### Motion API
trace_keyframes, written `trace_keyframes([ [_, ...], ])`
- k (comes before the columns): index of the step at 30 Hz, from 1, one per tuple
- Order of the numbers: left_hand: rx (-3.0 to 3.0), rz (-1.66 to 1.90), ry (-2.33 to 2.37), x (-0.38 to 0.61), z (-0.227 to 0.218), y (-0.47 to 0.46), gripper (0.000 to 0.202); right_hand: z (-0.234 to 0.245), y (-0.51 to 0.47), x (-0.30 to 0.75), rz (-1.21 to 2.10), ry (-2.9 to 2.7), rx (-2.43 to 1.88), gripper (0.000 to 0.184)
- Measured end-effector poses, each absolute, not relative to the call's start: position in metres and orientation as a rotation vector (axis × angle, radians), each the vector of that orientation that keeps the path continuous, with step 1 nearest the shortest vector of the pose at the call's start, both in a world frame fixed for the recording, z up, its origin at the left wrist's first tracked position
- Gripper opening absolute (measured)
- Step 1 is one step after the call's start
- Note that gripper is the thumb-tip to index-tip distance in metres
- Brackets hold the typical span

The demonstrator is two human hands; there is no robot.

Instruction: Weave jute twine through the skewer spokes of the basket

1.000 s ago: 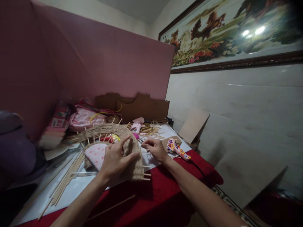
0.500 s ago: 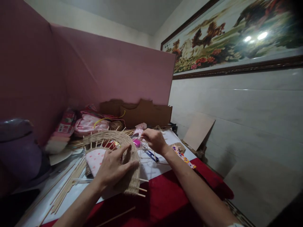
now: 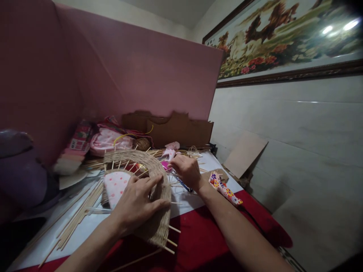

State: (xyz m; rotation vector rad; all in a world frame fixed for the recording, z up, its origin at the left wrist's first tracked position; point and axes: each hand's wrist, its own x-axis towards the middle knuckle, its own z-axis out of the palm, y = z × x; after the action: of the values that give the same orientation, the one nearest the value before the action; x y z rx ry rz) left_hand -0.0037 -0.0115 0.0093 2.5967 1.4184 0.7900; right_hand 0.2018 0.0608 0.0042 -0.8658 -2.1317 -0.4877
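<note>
A half-round woven piece of twine on wooden sticks (image 3: 159, 177) stands on the table with stick ends poking out along its edge. My left hand (image 3: 138, 204) lies on its face, fingers spread and pressing it. A pink dotted cloth panel (image 3: 115, 185) fills its inner arch. My right hand (image 3: 185, 170) is at the piece's right edge, fingers pinched together, seemingly on a thin strand of twine. Blue-handled scissors (image 3: 183, 184) lie under that hand.
Loose wooden sticks (image 3: 76, 217) lie at the left on the white sheet (image 3: 195, 198) over a red cloth (image 3: 204, 238). A flowered glue gun (image 3: 225, 189) lies at the right. Twine ball (image 3: 142, 144), pink bags and cardboard stand at the back.
My right hand moved away from the near edge up toward the back, then settled beside the woven piece's right edge. My left hand stayed on the piece. The camera shifted slightly.
</note>
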Motion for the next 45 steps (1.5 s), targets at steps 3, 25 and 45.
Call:
trace_keyframes([
  [3,2.611,0.796,1.404,-0.003,0.009,-0.012,0.066,0.003,0.061,0.2,-0.517,-2.158,-0.874,0.024],
  [25,2.554,0.873,1.187,-0.007,0.016,-0.017,0.067,-0.004,0.083,0.203,0.814,-1.598,-0.754,0.03],
  [45,2.823,0.839,1.248,-0.006,0.019,-0.017,0.057,-0.018,0.067,0.195,0.795,-1.649,-0.852,0.026],
])
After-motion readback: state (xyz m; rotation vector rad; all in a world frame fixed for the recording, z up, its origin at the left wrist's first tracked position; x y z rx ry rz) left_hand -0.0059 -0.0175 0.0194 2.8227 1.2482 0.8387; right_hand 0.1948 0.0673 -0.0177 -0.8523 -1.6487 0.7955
